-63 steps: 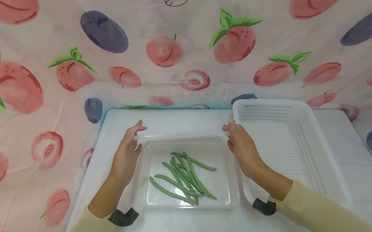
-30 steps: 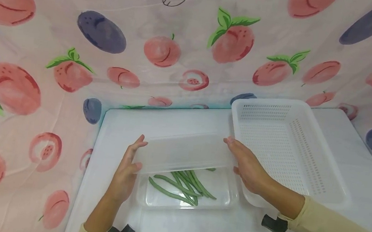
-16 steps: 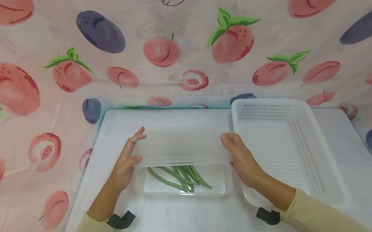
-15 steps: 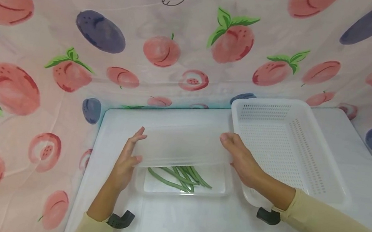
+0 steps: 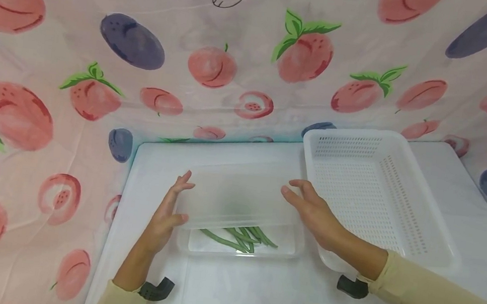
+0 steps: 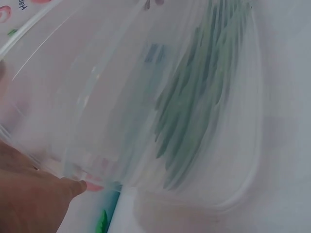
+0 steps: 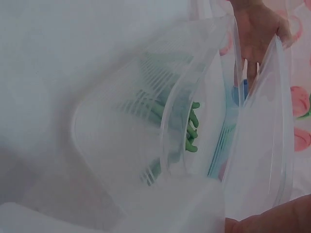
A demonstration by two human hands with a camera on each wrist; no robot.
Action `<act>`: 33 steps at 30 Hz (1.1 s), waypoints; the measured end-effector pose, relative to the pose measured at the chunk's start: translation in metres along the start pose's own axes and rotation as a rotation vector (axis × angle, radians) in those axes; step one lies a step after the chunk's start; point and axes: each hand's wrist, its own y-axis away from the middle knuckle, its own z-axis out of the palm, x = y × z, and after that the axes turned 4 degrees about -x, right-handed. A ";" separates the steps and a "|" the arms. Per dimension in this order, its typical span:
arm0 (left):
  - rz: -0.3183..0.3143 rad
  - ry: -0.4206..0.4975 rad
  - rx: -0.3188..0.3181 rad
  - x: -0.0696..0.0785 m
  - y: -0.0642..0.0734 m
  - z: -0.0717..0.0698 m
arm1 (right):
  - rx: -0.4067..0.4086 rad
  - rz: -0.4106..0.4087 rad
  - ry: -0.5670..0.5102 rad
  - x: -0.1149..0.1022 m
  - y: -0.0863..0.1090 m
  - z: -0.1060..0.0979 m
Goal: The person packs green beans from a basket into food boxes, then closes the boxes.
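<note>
A clear plastic lid (image 5: 234, 191) is held tilted above a clear plastic box (image 5: 217, 255). The box contains several green beans (image 5: 266, 237), partly hidden beneath the lid in the head view. My left hand (image 5: 162, 225) grips the lid's left end, its thumb near the front corner. My right hand (image 5: 319, 217) holds the right end, thumb on the upper face. From the right wrist, a gap shows between lid (image 7: 260, 131) and box (image 7: 112, 141), with bean ends (image 7: 192, 138) inside. Through its wall, the left wrist view shows blurred beans (image 6: 194, 97).
A white perforated basket (image 5: 356, 196) stands to the right of the box, close to my right hand. Both rest on a white table (image 5: 243, 299). Behind the table hangs a fruit-printed cloth (image 5: 254, 62).
The lid, seen nearly edge-on at first, has tilted over the box and covers more of the beans. The box has slid slightly away from me. Both hands keep hold of the lid.
</note>
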 end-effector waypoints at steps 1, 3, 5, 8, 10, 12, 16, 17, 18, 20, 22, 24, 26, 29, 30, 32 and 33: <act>0.002 -0.003 0.004 0.000 0.000 0.001 | 0.001 0.002 0.007 0.000 0.000 0.000; 0.002 -0.006 0.018 -0.001 0.001 0.002 | 0.000 0.004 0.017 -0.001 -0.002 0.000; -0.002 -0.021 0.035 0.000 0.001 0.004 | -0.003 -0.001 0.018 -0.002 -0.005 0.001; -0.009 -0.034 0.059 0.001 0.002 0.007 | -0.004 -0.020 0.002 -0.004 -0.010 0.001; -0.016 -0.040 0.071 0.001 0.002 0.007 | -0.002 -0.028 -0.010 -0.005 -0.013 0.001; -0.018 -0.041 0.073 0.001 0.001 0.007 | -0.004 -0.029 -0.019 -0.005 -0.015 0.000; -0.028 -0.074 0.050 0.001 0.001 0.004 | -0.017 -0.006 -0.024 -0.006 -0.014 -0.001; -0.030 -0.080 0.037 0.000 0.001 0.003 | -0.022 0.004 -0.020 -0.006 -0.014 -0.001; -0.032 -0.090 0.023 0.000 0.002 0.002 | -0.029 0.013 -0.020 -0.006 -0.013 -0.001; -0.035 -0.107 -0.002 0.000 0.004 0.000 | -0.043 0.030 -0.014 -0.006 -0.011 -0.001; -0.029 -0.116 -0.024 0.000 0.006 -0.001 | -0.058 0.040 -0.005 -0.006 -0.008 0.000; -0.029 -0.123 -0.043 -0.001 0.008 -0.003 | -0.070 0.037 0.011 -0.005 -0.005 0.002; -0.035 -0.133 -0.063 -0.002 0.010 -0.004 | -0.075 0.029 0.033 -0.005 -0.002 0.003; -0.062 -0.154 -0.096 -0.004 0.014 -0.005 | -0.077 0.021 0.070 -0.004 0.002 0.005; -0.069 -0.168 -0.108 -0.004 0.015 -0.005 | -0.077 0.021 0.080 -0.004 0.003 0.006; -0.079 -0.203 -0.131 -0.004 0.017 -0.006 | -0.075 0.024 0.103 -0.004 0.005 0.008; -0.081 -0.223 -0.142 -0.004 0.018 -0.006 | -0.073 0.027 0.115 -0.005 0.006 0.009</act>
